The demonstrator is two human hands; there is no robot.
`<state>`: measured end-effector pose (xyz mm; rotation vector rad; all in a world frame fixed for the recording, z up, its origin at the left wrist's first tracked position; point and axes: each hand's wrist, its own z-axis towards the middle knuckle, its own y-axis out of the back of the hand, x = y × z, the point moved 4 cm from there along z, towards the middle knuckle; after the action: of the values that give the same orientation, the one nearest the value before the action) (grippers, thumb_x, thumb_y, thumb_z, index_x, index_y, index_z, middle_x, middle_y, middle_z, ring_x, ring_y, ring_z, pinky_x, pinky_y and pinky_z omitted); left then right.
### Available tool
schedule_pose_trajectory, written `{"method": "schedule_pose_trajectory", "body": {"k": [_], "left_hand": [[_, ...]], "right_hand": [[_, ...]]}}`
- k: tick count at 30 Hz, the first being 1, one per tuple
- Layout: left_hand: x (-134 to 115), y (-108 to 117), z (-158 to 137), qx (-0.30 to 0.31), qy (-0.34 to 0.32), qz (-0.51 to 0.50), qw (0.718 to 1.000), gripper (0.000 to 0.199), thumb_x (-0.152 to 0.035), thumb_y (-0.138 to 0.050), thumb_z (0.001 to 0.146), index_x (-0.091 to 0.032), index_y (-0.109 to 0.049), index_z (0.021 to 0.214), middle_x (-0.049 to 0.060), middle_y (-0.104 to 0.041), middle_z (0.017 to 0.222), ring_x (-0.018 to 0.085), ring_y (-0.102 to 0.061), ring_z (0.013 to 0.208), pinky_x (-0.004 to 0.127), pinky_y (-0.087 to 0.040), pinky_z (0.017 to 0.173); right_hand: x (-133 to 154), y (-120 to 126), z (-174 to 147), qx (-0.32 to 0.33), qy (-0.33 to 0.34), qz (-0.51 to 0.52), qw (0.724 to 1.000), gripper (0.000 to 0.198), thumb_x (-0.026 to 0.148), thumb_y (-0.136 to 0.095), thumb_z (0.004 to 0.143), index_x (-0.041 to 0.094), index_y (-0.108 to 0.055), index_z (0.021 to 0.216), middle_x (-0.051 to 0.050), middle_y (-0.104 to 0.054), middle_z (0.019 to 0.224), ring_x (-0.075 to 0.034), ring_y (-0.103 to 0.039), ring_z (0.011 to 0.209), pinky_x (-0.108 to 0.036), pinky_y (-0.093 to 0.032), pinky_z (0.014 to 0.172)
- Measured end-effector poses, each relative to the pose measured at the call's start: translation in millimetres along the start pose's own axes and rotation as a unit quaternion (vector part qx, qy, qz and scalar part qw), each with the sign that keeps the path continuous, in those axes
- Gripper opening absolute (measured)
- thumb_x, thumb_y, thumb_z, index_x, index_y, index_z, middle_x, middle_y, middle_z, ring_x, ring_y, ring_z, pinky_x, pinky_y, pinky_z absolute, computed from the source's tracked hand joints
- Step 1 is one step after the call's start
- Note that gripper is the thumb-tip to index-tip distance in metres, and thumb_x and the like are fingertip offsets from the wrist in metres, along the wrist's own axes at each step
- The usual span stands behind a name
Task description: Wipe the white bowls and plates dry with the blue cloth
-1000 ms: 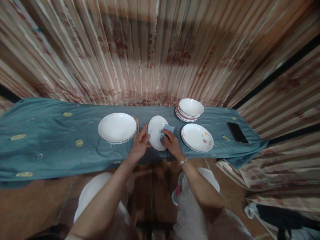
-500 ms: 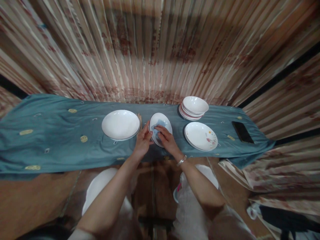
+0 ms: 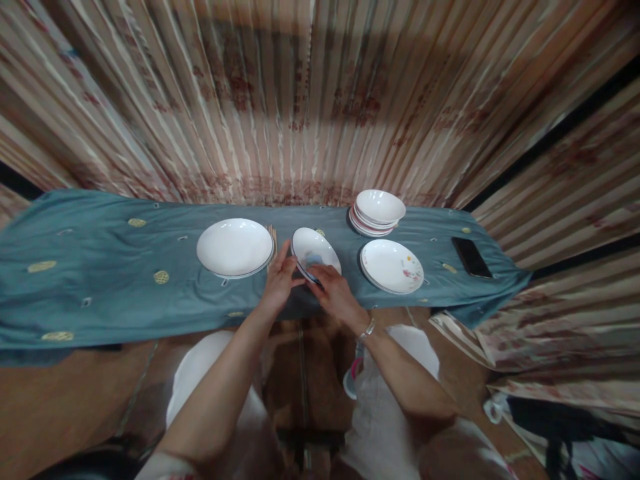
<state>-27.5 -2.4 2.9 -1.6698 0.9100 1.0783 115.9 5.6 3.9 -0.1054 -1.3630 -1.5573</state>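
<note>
A small white bowl (image 3: 313, 241) with a dark rim is tilted between my hands over the table. A pale blue patch that looks like a cloth (image 3: 314, 260) shows inside it, partly covered by my fingers. My right hand (image 3: 337, 293), with a silver bracelet at the wrist, is closed over the bowl's near rim, fingers inside. At the left rim is my left hand (image 3: 279, 279), its fingers apart and its thumb reaching below the bowl. Its palm side is hidden.
Large white plates (image 3: 235, 247) are stacked on the left, beside wooden chopsticks (image 3: 271, 239). To the right stand flower-printed plates (image 3: 393, 267), a stack of bowls (image 3: 380, 207) and a black phone (image 3: 471, 257). A green patterned cloth (image 3: 115, 267) covers the narrow table; a striped curtain (image 3: 300, 133) hangs behind.
The bowl has turned and tilted differently. My right hand has shifted from its middle to the near rim, and my left fingers have loosened and spread. The view has moved slightly.
</note>
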Motion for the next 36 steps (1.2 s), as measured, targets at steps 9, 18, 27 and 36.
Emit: {"method": "schedule_pose_trajectory", "body": {"k": [9,18,27,36], "left_hand": [[-8.1,5.1,2.1,0.019,-0.152,0.235,0.96,0.065,-0.032,-0.068,0.08,-0.028,-0.049,0.142,0.011,-0.048,0.147,0.032,-0.048,0.133,0.05,-0.046,0.103],[-25.7,-31.4,-18.3,0.176,-0.264,0.481,0.818,0.012,-0.017,-0.065,0.079,-0.022,-0.073,0.087,0.008,-0.072,0.111,0.027,-0.055,0.124,0.055,-0.016,0.118],[-30.6,-34.6,-21.2,0.096,-0.202,0.334,0.916,0.008,-0.026,-0.065,0.076,-0.021,-0.068,0.07,0.001,-0.067,0.074,0.02,-0.061,0.077,0.033,-0.045,0.083],[-33.2,-16.8,3.9,0.039,-0.123,0.118,0.985,0.024,-0.041,-0.069,0.069,-0.018,-0.064,0.065,-0.004,-0.054,0.056,0.011,-0.044,0.056,0.024,-0.033,0.056]], "right_hand": [[3.5,43.3,-9.4,0.003,-0.009,-0.047,0.999,0.017,0.022,-0.062,0.09,0.018,-0.071,0.103,-0.01,-0.072,0.102,-0.025,-0.062,0.101,-0.039,-0.047,0.093],[3.1,65.6,-16.4,-0.006,-0.053,-0.002,0.999,0.017,0.02,-0.073,0.08,0.02,-0.073,0.097,-0.005,-0.072,0.095,-0.021,-0.064,0.091,-0.033,-0.048,0.083],[-18.8,113.3,-14.0,-0.238,-0.083,0.284,0.925,0.031,0.049,-0.061,0.087,0.022,-0.074,0.079,-0.004,-0.074,0.091,-0.021,-0.066,0.091,-0.035,-0.049,0.085],[-8.9,97.8,2.8,-0.272,-0.118,0.276,0.914,0.033,0.033,-0.074,0.075,0.023,-0.069,0.106,-0.002,-0.07,0.098,-0.014,-0.06,0.076,-0.028,-0.051,0.07]]}}
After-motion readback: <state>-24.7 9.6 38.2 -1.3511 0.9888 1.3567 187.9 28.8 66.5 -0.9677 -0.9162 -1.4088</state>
